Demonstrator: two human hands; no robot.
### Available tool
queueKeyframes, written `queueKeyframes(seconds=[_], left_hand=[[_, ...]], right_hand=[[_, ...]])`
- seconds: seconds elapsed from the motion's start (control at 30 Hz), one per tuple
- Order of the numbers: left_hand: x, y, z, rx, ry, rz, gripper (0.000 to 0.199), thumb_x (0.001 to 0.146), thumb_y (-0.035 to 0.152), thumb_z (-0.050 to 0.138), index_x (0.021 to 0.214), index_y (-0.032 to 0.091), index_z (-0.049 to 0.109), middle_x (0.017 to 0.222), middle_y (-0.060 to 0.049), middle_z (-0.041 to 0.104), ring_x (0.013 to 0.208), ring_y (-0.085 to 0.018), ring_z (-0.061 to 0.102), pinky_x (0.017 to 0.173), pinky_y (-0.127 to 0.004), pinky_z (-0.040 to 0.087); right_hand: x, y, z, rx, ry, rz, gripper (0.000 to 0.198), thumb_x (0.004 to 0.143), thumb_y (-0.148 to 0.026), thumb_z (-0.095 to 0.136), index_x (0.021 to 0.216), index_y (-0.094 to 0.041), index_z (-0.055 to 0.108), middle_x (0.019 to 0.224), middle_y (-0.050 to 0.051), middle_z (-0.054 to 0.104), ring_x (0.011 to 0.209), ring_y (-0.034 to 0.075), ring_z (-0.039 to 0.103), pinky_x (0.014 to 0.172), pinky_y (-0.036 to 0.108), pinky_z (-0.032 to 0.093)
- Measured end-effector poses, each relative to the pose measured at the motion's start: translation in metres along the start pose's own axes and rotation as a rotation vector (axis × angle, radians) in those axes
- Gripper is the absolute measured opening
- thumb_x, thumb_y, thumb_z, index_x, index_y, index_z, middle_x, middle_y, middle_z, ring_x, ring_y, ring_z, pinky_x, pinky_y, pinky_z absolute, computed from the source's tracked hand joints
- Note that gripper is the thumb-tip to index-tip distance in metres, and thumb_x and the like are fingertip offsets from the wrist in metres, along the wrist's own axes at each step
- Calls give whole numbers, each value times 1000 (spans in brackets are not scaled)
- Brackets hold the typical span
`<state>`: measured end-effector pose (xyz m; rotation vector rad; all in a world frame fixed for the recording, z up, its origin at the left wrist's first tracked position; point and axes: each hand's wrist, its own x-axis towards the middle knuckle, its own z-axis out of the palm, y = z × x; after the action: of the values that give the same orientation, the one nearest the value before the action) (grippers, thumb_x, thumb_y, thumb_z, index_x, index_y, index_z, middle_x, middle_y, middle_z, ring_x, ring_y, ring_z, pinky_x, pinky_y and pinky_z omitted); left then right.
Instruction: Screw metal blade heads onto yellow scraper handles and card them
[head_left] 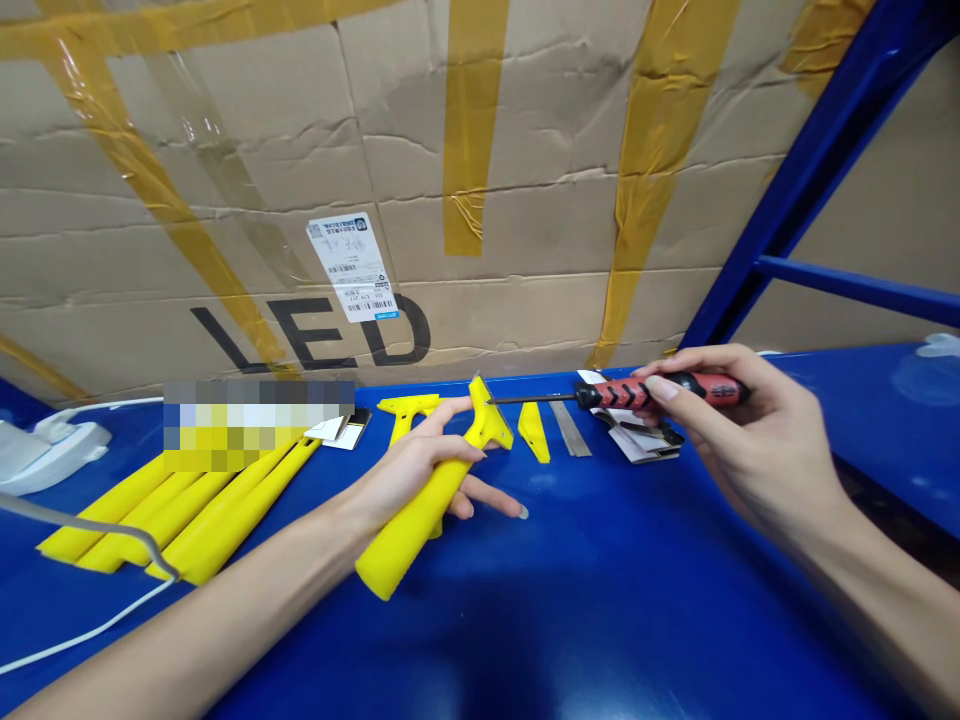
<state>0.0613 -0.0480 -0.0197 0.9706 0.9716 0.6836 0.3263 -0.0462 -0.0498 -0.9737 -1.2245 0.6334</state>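
Note:
My left hand (420, 460) is closed round a yellow scraper (409, 530), its handle slanting down to the left and its head tilted up. In my right hand (757, 430) is a screwdriver (630, 393) with a red and black handle. The shaft points left, and its tip meets the scraper's head near a screw hole. Behind my left hand lies another yellow scraper (405, 408), partly hidden by the fingers. To the right of the held head, a loose yellow plastic piece (533, 435) and a thin grey metal blade (570, 430) lie on the blue surface.
Several yellow scrapers (240, 510) lie side by side at the left, partly pixelated. Small white-and-dark packets (641, 440) sit behind the screwdriver. A white power strip (60, 455) and cable (97, 625) are at far left. A large taped cardboard box (540, 280) stands behind the blue shelf (570, 600).

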Motion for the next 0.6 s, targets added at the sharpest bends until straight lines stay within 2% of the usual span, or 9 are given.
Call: queueKeyframes(seconds=[0.23, 0.53, 0.6], left_hand=[[-1, 0, -2, 3, -4, 14, 70, 87, 8, 49, 150, 26, 25, 131, -23, 61, 66, -26, 77, 39, -15, 43], [-2, 0, -2, -1, -26, 14, 76, 87, 10, 51, 153, 27, 18, 126, -22, 64, 66, -26, 77, 39, -15, 43], [-4, 1, 1, 10, -23, 11, 73, 88, 9, 49, 152, 27, 18, 121, -20, 65, 65, -25, 77, 39, -15, 43]], right_hand=[[-1, 0, 0, -8, 7, 6, 23, 72, -33, 86, 90, -25, 74, 88, 1, 74, 71, 17, 73, 62, 27, 62], [-1, -2, 2, -8, 3, 23, 24, 72, -33, 86, 90, -25, 72, 88, 2, 74, 69, 18, 72, 63, 30, 62], [-2, -5, 3, -40, 2, 26, 25, 72, -36, 86, 89, -25, 71, 81, 1, 74, 64, 17, 71, 60, 28, 61]])
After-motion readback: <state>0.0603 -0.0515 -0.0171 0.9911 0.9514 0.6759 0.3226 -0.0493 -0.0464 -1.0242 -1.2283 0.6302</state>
